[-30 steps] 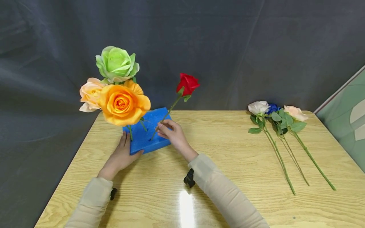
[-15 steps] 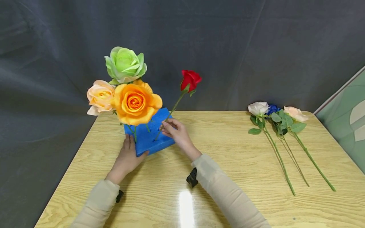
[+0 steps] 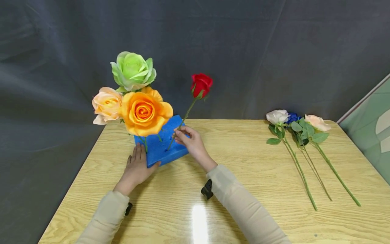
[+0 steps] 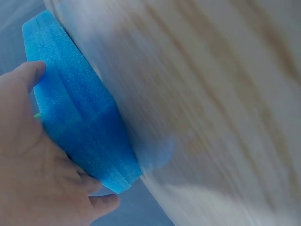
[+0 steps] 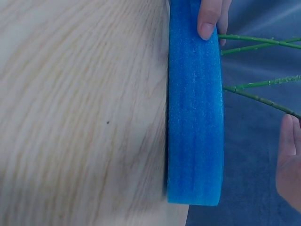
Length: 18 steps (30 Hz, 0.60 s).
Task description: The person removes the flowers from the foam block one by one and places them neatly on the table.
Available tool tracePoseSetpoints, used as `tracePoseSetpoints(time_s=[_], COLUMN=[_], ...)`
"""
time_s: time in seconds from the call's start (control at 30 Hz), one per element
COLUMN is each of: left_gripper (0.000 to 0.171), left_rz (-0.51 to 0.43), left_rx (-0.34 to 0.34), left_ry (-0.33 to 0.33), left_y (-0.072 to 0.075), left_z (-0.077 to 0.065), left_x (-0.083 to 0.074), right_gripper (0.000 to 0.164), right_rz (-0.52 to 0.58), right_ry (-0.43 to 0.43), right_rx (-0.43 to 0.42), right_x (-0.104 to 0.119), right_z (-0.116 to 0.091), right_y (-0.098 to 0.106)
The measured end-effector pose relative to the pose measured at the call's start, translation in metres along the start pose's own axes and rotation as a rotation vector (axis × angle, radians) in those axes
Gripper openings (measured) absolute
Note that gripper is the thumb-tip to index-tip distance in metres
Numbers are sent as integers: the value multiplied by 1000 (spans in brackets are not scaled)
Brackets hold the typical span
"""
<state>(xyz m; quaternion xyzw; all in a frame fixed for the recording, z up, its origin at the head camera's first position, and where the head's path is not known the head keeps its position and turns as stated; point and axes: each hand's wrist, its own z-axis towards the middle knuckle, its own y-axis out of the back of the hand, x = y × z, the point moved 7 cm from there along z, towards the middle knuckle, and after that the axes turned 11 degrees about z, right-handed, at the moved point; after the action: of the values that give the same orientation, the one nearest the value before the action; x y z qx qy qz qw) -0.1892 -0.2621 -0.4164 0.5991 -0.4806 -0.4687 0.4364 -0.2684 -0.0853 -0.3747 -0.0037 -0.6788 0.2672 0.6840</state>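
Note:
A blue foam block (image 3: 161, 149) stands on the table with several artificial roses rising from it: a green rose (image 3: 133, 71), a peach rose (image 3: 107, 104) and an orange rose (image 3: 144, 111). At its near left corner my left hand (image 3: 137, 168) holds the block, thumb on the front side and fingers along the left side. My right hand (image 3: 192, 144) pinches the stem of a red rose (image 3: 201, 85) low down, above the block. The stem's lower end meets the block's top and leans right. In the right wrist view, green stems (image 5: 256, 84) stick out of the block.
On the right of the wooden table (image 3: 243, 169) lie a white rose (image 3: 277, 116), a blue rose (image 3: 292, 117) and a pale pink rose (image 3: 317, 122), stems toward the near edge. A dark curtain (image 3: 231, 51) hangs behind the table.
The block, its roses and my left hand have shifted right. My right hand has moved slightly right with the stem, and the red rose's head stands a little higher and more upright.

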Motion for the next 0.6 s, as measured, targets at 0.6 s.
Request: tracePoseSetpoints(time_s=[0.6], left_gripper=[96], left_rz=[17], left_rx=[6], left_ry=[-9], left_y=[-1], left_z=[1], left_x=[-2], right_gripper=[26], right_rz=[-12], right_ry=[80], right_rx=[15], right_x=[35], right_z=[-1], right_y=[19])
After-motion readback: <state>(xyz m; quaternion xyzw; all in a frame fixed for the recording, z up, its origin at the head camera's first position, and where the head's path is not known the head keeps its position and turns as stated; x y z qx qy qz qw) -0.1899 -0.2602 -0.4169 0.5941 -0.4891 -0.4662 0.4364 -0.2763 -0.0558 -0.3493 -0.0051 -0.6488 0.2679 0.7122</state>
